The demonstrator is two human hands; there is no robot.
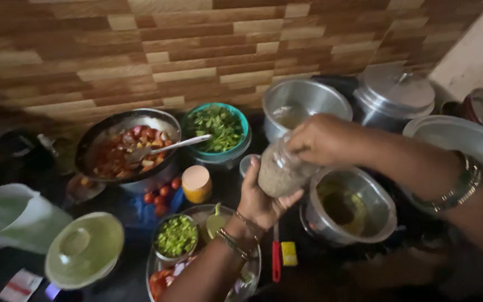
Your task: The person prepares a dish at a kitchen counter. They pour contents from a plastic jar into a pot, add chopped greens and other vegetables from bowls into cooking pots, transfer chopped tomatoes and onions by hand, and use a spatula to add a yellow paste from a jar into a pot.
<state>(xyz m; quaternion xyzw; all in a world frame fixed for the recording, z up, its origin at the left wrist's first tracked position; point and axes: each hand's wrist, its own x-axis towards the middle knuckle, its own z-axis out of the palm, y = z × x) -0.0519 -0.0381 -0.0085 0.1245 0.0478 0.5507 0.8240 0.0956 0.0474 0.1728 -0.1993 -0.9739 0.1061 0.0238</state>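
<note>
Both hands are on one clear jar point(279, 170) of greyish-brown seeds, held tilted above the dark surface point(124, 282), just left of the steel pot point(349, 206) with yellowish oil in it. Left hand point(261, 198) comes up from the near edge, forearm rising steeply, wrist with thin bangles, palm cupped under the jar's base and side, fingers wrapped around it. Right hand point(321, 138) reaches in from the right, forearm nearly level across the pot, thick bangles at the wrist, fingers curled down over the jar's top; whether a lid is under them cannot be told. Far left of the jar: a dark pan point(127, 150) with chopped tomato mix and a spoon point(170, 146) resting in it. Beside it a teal bowl point(217, 131) of green leaves. Far centre an empty steel pot point(303, 106), then a lidded steel vessel point(395, 95) to its right. Near the left hand: a small orange-capped container point(197, 183), cherry tomatoes point(162, 194), a small bowl of chopped greens point(176, 237) sitting on a plate point(251, 274), a red-handled tool point(276, 260) and a yellow block point(289, 253). Near left: a pale green lid point(84, 250).
</note>
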